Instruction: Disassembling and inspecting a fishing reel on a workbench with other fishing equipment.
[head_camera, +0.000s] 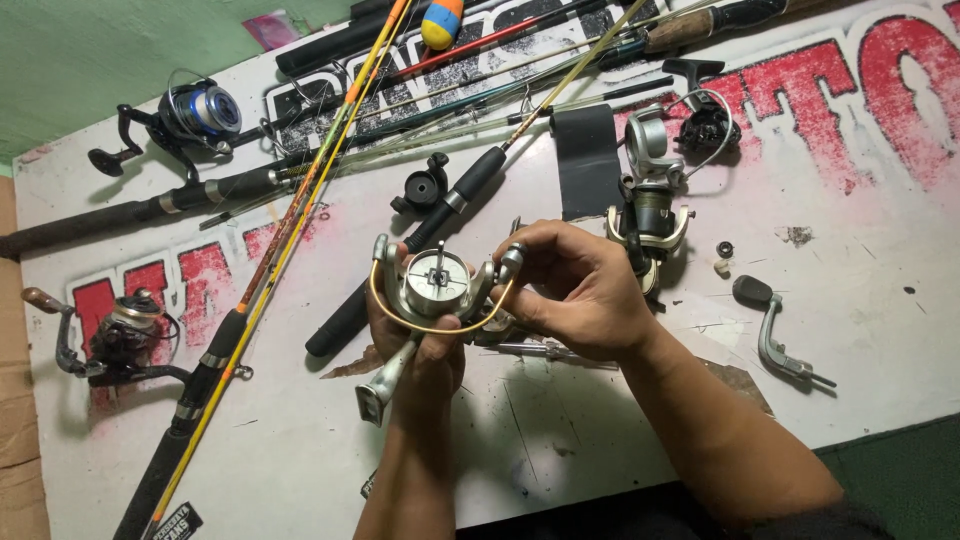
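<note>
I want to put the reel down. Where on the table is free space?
Bare patches: the table near its front edge, left of the left hand, and right of the loose crank handle. Crowded: the far side, with fishing rods and reels.

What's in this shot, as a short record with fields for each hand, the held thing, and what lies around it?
left hand: grips silver reel from below
right hand: pinches the reel's right side
reel: spool off, shaft showing, gold bail wire in front
table: white, red lettering
nearby: crank handle at right; rods at left; blue reel far left
</note>
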